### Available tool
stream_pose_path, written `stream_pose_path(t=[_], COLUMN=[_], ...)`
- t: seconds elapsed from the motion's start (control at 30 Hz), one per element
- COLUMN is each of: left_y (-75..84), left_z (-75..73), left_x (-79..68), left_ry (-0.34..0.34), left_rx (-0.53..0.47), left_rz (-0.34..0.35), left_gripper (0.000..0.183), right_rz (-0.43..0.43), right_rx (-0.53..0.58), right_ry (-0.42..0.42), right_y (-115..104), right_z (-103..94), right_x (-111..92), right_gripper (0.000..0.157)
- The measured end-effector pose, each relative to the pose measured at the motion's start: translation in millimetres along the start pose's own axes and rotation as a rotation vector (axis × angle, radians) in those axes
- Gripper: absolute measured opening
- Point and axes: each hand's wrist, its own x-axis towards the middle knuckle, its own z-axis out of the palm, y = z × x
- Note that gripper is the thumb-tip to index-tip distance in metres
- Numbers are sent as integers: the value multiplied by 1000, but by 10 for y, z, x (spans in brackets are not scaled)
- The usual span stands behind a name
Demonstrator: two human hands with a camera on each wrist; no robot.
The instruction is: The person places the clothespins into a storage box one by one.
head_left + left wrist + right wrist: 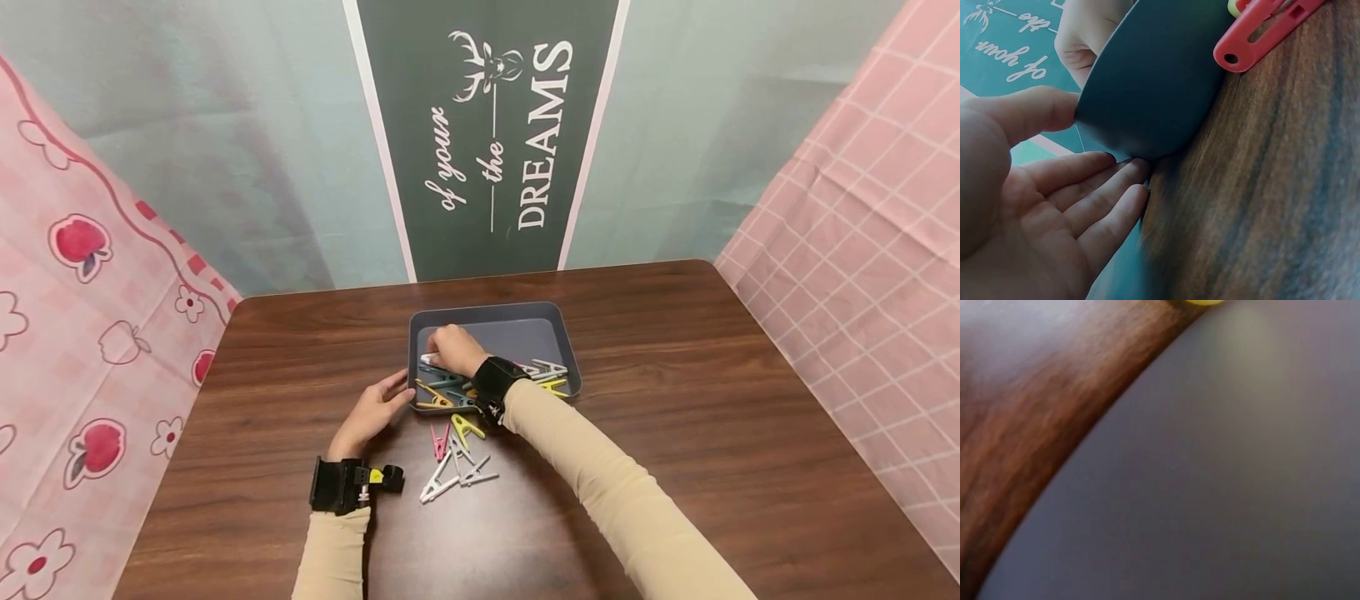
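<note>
The tray (pixel 517 335) sits on the table (pixel 720 417), toward its far edge, with clips at its near side and both ends of that side. The left hand (pixel 377 410) is at the tray's left near corner, its fingers extended; the left wrist view shows the thumb touching the wall near the rim and the fingertips meeting the base of the wall. It is not wrapped around anything. The right hand (pixel 456 348) is inside the tray at the left, palm down, its fingers curled over a white clip (pixel 427 359) that shows at their tips; whether they pinch it I cannot tell, as the fingertips are hidden. A teal clip (pixel 442 377) lies just below this hand, and an orange clip (pixel 437 402) lies nearer the front wall. At the tray's right end are pale clips (pixel 552 368) and a yellow clip (pixel 553 387), partly behind the right wrist strap (pixel 498 383). In front of the tray, on the table, a pink clip (pixel 439 445) lies beside a lime clip (pixel 460 422), with three whitish clips (pixel 430 492) grouped nearer the person. The right wrist view is blurred, showing mostly grey surface and brown wood. Both sleeves (pixel 600 483) are beige. Behind the table hangs a lettered backdrop (pixel 487 254).
</note>
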Motion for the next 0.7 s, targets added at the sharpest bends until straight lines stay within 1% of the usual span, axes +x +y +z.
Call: stream_pose_path(t=[0.2, 0.33, 0.5, 0.7], left_y=[-20, -37, -35, -23], left_z=[0, -8, 2, 6], left_x=[19, 32, 32, 21], left_ry=[2, 4, 5, 6], left_rx=[5, -5, -16, -33], left_rz=[2, 2, 17, 8], left_gripper=[56, 56, 55, 55], right_rz=[6, -7, -30, -27], right_rx=[6, -5, -23, -4], right_ry=[9, 10, -1, 3], right_y=[35, 19, 7, -17], right_z=[13, 27, 43, 25], right_x=[-18, 4, 19, -6], right_gripper=[14, 14, 12, 14])
